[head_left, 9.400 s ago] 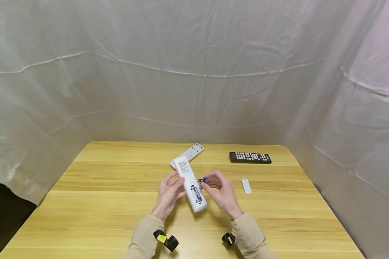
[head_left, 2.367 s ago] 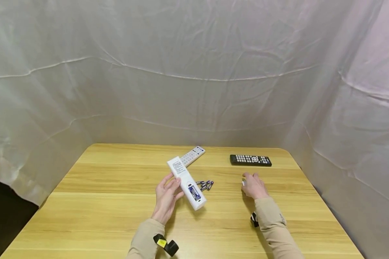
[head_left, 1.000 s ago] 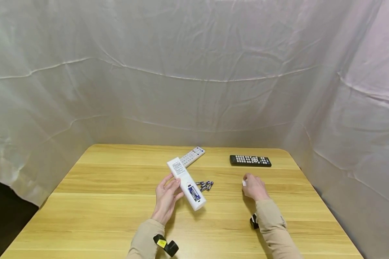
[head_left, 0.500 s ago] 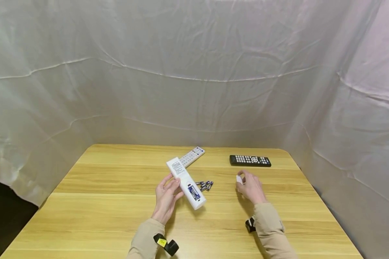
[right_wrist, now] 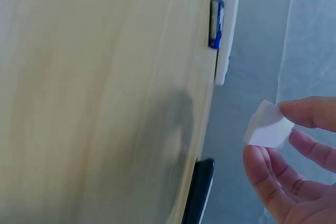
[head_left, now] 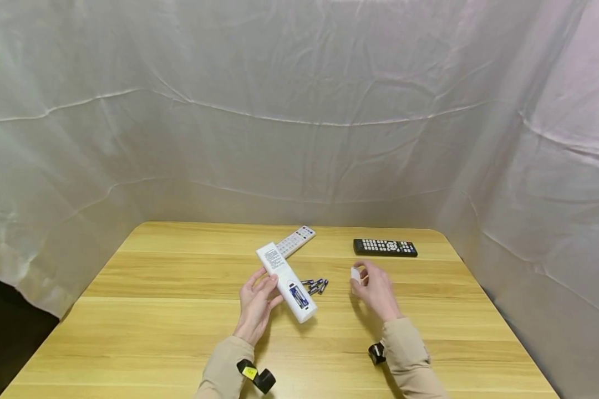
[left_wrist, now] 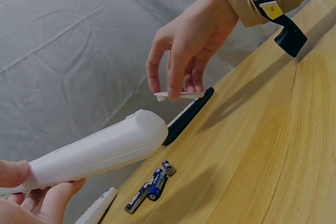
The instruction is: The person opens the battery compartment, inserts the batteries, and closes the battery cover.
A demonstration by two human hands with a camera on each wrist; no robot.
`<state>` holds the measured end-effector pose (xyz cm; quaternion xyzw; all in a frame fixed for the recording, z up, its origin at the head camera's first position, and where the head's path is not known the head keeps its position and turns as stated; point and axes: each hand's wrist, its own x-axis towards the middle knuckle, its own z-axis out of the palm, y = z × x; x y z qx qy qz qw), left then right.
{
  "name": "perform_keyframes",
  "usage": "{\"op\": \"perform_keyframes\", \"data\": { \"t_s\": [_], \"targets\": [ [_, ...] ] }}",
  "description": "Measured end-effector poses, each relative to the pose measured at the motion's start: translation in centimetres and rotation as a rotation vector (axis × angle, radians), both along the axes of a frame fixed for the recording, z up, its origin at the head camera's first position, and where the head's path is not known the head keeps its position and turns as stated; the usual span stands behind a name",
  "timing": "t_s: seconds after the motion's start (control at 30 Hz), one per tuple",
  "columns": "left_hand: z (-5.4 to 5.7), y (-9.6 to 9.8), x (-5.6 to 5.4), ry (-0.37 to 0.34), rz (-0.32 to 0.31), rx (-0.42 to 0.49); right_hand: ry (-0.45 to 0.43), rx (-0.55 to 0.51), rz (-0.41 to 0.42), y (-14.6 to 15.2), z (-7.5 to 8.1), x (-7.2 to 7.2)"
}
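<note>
White remote [head_left: 287, 282] and cover [head_left: 356, 275] lie in opposite hands [head_left: 255, 307] [head_left: 377, 286].

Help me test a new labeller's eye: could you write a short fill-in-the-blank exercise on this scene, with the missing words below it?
1. The raised remote is held in the ____ hand.
2. The right hand pinches a small cover coloured ____.
3. In the head view, the loose things on the table between the two hands are ____.
4. The remote lying farthest right is ____ with pale buttons.

Missing words: left; white; batteries; black.
</note>
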<state>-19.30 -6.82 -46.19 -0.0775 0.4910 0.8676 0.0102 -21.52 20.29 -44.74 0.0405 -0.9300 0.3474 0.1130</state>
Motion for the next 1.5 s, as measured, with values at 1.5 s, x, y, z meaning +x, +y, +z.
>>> {"op": "perform_keyframes", "data": {
  "t_s": [1.5],
  "targets": [
    [-0.1,0.6,0.0,-0.01,-0.021,-0.01,0.242,-0.15,0.302,-7.6,0.7,3.3]
  ]
}}
